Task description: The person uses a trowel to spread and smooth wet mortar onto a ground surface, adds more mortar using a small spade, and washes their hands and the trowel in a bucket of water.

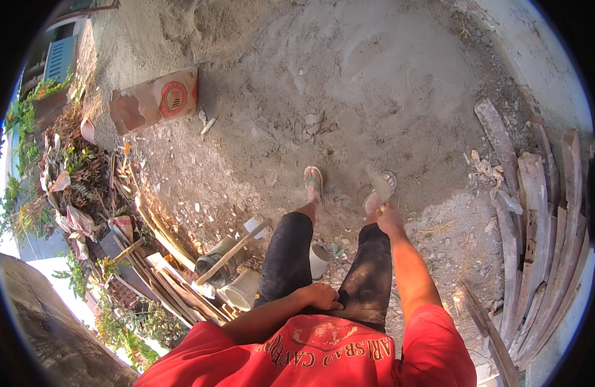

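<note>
My right hand (391,220) is closed around the handle of a small trowel, just in front of my right knee. The trowel's grey, mortar-coated blade (380,187) points away from me, above my sandalled right foot. My left hand (320,297) lies against the top of my dark shorts (288,255), its fingers curled in; whether they grip the cloth is hidden. Ahead of my feet, a smooth grey patch of wet-looking mortar (400,64) spreads over the ground.
A torn brown paper sack (157,100) lies at the far left. Buckets (241,289) and a wooden-handled tool (232,253) stand left of my legs, beside sticks and boards (172,284). Weathered planks (536,213) are piled at the right along a pale wall (542,58).
</note>
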`<control>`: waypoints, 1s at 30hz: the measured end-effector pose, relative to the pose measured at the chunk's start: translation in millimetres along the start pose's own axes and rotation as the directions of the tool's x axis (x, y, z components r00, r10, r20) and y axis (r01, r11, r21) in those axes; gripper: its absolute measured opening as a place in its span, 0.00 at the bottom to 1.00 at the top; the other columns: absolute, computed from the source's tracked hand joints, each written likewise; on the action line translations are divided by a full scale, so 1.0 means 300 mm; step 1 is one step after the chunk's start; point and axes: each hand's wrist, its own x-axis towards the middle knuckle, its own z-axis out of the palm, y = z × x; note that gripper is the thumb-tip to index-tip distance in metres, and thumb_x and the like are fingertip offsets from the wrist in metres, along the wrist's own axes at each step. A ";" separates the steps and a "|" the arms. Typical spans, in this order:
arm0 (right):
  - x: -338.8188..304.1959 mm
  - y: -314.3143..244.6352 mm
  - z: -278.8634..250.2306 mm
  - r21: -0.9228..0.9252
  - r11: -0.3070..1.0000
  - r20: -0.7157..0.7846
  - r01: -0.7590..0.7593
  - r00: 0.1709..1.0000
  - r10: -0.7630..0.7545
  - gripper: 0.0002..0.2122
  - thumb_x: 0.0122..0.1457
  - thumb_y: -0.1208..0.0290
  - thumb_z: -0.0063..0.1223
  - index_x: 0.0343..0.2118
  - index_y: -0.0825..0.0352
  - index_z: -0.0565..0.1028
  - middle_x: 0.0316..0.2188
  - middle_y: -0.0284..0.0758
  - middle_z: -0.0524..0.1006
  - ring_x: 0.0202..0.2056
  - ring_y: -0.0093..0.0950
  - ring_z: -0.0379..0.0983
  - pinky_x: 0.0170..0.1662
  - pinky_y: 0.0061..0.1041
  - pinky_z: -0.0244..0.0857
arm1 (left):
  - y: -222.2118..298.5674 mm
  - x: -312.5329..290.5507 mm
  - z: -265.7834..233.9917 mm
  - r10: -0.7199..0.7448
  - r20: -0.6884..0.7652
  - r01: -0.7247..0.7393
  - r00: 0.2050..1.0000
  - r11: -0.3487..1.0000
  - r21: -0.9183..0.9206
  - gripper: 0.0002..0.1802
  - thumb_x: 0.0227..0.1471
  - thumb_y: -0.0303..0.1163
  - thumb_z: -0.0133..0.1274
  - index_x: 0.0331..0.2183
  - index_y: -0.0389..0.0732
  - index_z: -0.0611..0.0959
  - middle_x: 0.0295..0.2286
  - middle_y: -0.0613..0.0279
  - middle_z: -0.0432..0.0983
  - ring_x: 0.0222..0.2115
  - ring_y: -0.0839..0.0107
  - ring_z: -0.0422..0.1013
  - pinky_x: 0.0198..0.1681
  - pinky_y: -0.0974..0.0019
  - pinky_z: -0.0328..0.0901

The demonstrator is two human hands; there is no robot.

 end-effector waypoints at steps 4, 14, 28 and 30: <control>0.109 0.027 0.156 0.083 0.984 -0.087 -0.160 0.982 0.167 0.23 0.63 0.55 0.41 0.53 0.69 0.63 0.41 0.59 0.76 0.44 0.56 0.74 0.46 0.53 0.67 | -0.223 0.015 0.025 0.065 0.185 -0.043 0.981 0.992 -0.121 0.32 0.56 0.62 0.46 0.36 0.42 0.85 0.36 0.51 0.81 0.39 0.50 0.76 0.45 0.52 0.67; 0.712 -0.703 0.924 0.088 0.956 0.090 0.281 0.953 -0.288 0.20 0.64 0.58 0.42 0.49 0.71 0.63 0.33 0.53 0.80 0.38 0.51 0.78 0.43 0.49 0.71 | -0.898 0.267 -0.547 -0.067 -0.564 -0.342 0.823 0.735 -0.586 0.12 0.57 0.35 0.58 0.33 0.34 0.82 0.27 0.65 0.79 0.30 0.79 0.74 0.35 0.69 0.68; 1.201 -0.384 0.927 0.576 0.803 -0.310 0.151 0.950 0.044 0.25 0.64 0.49 0.44 0.54 0.64 0.66 0.37 0.56 0.78 0.40 0.58 0.75 0.40 0.50 0.69 | -0.811 0.643 -0.875 0.656 -0.525 -0.456 0.543 0.755 0.471 0.18 0.50 0.38 0.61 0.41 0.40 0.79 0.33 0.56 0.76 0.34 0.54 0.75 0.38 0.57 0.70; 1.231 -0.258 0.843 0.649 0.743 -0.405 0.161 0.900 0.159 0.26 0.63 0.48 0.46 0.54 0.66 0.69 0.36 0.57 0.78 0.40 0.58 0.75 0.41 0.50 0.69 | -0.787 0.712 -0.933 0.713 -0.397 -0.414 0.578 0.675 0.610 0.17 0.49 0.38 0.60 0.39 0.40 0.79 0.32 0.57 0.75 0.34 0.56 0.74 0.38 0.58 0.69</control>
